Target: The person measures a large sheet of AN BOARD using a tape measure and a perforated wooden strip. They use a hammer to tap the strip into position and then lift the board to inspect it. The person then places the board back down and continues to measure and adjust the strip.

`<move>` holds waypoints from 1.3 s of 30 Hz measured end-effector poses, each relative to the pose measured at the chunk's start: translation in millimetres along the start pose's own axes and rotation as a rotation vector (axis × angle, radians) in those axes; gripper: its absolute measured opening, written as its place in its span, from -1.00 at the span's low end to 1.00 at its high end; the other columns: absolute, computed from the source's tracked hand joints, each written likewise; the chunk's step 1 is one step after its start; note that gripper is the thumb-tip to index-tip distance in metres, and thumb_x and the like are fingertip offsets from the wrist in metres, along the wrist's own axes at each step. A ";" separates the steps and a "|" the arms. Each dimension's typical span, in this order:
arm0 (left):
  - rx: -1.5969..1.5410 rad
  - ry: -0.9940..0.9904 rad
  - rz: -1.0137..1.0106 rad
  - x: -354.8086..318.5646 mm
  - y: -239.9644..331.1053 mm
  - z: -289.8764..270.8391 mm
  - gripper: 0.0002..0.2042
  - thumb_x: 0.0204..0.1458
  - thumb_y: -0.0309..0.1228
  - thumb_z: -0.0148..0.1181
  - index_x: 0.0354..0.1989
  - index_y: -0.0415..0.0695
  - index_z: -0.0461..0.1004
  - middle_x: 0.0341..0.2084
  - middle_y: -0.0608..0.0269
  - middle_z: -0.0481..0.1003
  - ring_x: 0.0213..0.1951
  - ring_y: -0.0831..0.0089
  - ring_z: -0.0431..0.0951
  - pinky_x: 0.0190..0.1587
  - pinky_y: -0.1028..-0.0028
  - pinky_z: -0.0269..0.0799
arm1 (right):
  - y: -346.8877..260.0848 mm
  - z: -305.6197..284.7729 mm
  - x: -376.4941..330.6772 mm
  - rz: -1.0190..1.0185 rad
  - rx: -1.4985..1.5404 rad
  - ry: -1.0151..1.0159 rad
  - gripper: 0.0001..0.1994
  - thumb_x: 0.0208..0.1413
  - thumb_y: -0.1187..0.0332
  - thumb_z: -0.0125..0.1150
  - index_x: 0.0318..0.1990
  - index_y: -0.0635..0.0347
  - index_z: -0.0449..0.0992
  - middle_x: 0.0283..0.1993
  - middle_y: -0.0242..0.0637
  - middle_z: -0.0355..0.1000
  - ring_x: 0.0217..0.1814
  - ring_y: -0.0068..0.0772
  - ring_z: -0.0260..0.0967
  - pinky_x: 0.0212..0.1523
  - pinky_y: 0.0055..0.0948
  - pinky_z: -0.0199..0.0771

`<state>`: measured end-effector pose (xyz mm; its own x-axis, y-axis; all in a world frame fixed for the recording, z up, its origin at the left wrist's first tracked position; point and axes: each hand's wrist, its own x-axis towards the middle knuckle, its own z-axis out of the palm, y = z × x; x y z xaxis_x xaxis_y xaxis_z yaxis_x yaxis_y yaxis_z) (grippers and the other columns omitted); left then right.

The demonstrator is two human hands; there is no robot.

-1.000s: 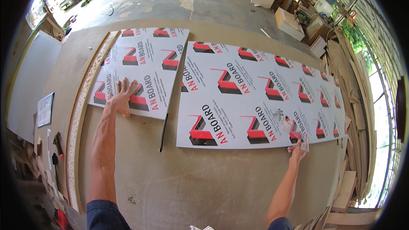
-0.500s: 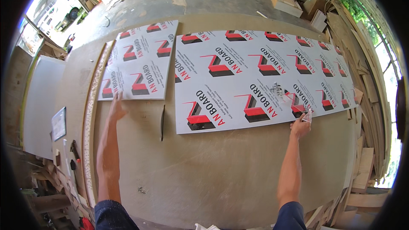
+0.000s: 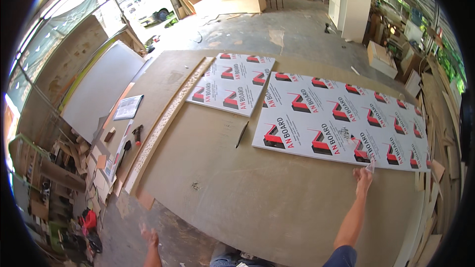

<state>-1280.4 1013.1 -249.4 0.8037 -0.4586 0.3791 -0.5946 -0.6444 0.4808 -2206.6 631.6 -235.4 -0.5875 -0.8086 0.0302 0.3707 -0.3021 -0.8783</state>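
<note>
My right hand is closed on a small piece of clear plastic, at the near edge of a large white board printed with a repeating red and black pattern. My left hand is off the worktable at the lower left, slightly blurred, fingers apart and holding nothing. A smaller board with the same print lies left of the large one. Both boards rest flat on a wide brown work surface. A thin dark strip lies near the gap between them.
A long pale strip runs along the table's left side. Beyond it lie a hammer and a flat, printed, dark-edged sheet. Stacked timber lines the right side. Wooden boxes and a white cabinet stand farther back.
My left hand has left the smaller board and dropped to the lower left, beyond the table edge. My right hand stays by the large board with the plastic. The view has swung left.
</note>
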 end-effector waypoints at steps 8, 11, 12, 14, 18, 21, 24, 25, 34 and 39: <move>-0.162 -0.686 -0.751 -163.8 -176.1 -22.5 -0.72 -0.09 -0.48 0.25 -0.19 -0.36 0.59 -0.40 -0.05 0.58 -0.31 0.10 0.66 -0.24 0.21 0.54 | 35.3 -241.5 -213.3 -0.380 -1.185 0.966 -0.78 0.27 0.35 0.13 -0.07 0.31 0.53 -0.12 -0.10 0.51 -0.11 -0.12 0.50 -0.09 -0.21 0.53; -0.547 -0.748 -0.720 -219.9 -202.1 -31.7 -0.83 -0.04 -0.50 0.22 -0.30 -0.32 0.60 -0.41 0.03 0.57 -0.34 0.16 0.65 -0.34 0.21 0.54 | -16.8 -263.4 -306.9 0.252 -1.184 1.282 -0.50 0.32 0.02 0.01 0.10 0.35 0.44 0.09 -0.03 0.46 0.10 0.02 0.43 0.06 -0.08 0.46; -0.488 -0.804 -0.669 -225.3 -193.1 -22.2 -0.82 -0.06 -0.48 0.23 -0.32 -0.34 0.61 -0.43 0.00 0.59 -0.32 0.13 0.66 -0.27 0.23 0.55 | -26.6 -285.2 -326.0 0.415 -1.164 1.376 -0.48 0.32 0.00 0.01 0.11 0.36 0.43 0.11 -0.03 0.45 0.11 0.02 0.42 0.07 -0.08 0.46; -0.440 -0.908 -0.551 -228.3 -162.3 10.6 -0.78 -0.09 -0.45 0.24 -0.36 -0.40 0.62 -0.47 -0.05 0.62 -0.26 0.08 0.68 -0.12 0.26 0.55 | -31.7 -315.8 -334.1 0.489 -1.018 1.434 -0.43 0.31 -0.04 -0.01 0.13 0.37 0.41 0.14 -0.03 0.43 0.14 0.03 0.41 0.09 -0.07 0.45; -0.172 -0.757 -0.231 -161.4 -142.5 47.0 -0.77 -0.16 -0.38 0.20 -0.39 -0.28 0.64 -0.48 -0.03 0.63 -0.33 0.13 0.66 -0.17 0.26 0.55 | 4.9 -321.7 -319.3 0.545 -0.689 1.371 -0.35 0.30 -0.13 -0.03 0.17 0.40 0.38 0.21 -0.03 0.40 0.19 0.04 0.38 0.14 -0.06 0.44; -0.120 -0.589 -0.004 -156.1 -52.4 55.5 -0.75 -0.18 -0.37 0.16 -0.37 -0.27 0.62 -0.49 -0.10 0.60 -0.35 0.15 0.66 -0.20 0.26 0.53 | 3.6 -357.4 -304.1 0.474 -0.515 1.403 -0.28 0.29 -0.19 -0.05 0.20 0.42 0.36 0.26 -0.02 0.37 0.23 0.05 0.36 0.17 -0.06 0.43; -0.069 -0.423 0.072 -121.0 4.0 15.1 -0.75 -0.15 -0.40 0.15 -0.33 -0.28 0.63 -0.48 -0.09 0.61 -0.34 0.16 0.67 -0.22 0.26 0.53 | 27.2 -352.9 -302.9 0.479 -0.455 1.339 -0.09 0.21 -0.35 -0.03 0.24 0.52 0.30 0.33 0.03 0.31 0.30 0.04 0.33 0.27 -0.10 0.41; -0.052 -0.371 0.090 -110.5 13.8 6.5 -0.74 -0.13 -0.41 0.15 -0.31 -0.28 0.63 -0.47 -0.09 0.61 -0.34 0.17 0.67 -0.22 0.26 0.54 | 29.7 -346.1 -305.5 0.459 -0.372 1.308 -0.09 0.21 -0.35 -0.02 0.24 0.52 0.30 0.31 0.04 0.33 0.28 0.03 0.34 0.26 -0.11 0.41; -0.483 -0.134 -0.023 -119.3 95.3 3.7 -0.74 -0.03 -0.47 0.17 -0.17 -0.29 0.63 -0.38 -0.04 0.65 -0.32 0.20 0.68 -0.16 0.28 0.55 | -1.4 -375.5 -304.9 0.413 -0.473 1.254 -0.16 0.22 -0.29 0.03 0.19 0.50 0.37 0.28 0.11 0.34 0.27 0.05 0.35 0.22 -0.05 0.44; -0.460 0.068 0.003 -64.4 73.6 -6.7 -0.75 -0.01 -0.46 0.18 -0.17 -0.26 0.63 -0.35 -0.01 0.65 -0.26 0.17 0.67 -0.12 0.28 0.55 | -24.8 -254.4 -317.1 0.618 -0.901 1.351 -0.30 0.24 -0.21 0.03 0.27 0.25 0.38 0.36 0.03 0.25 0.38 0.21 0.18 0.20 0.13 0.37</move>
<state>-1376.1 999.3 -233.2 0.8079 -0.4086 0.4247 -0.5580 -0.2982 0.7744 -2212.4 1024.0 -344.6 -0.8372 0.4124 -0.3591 0.5461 0.5963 -0.5884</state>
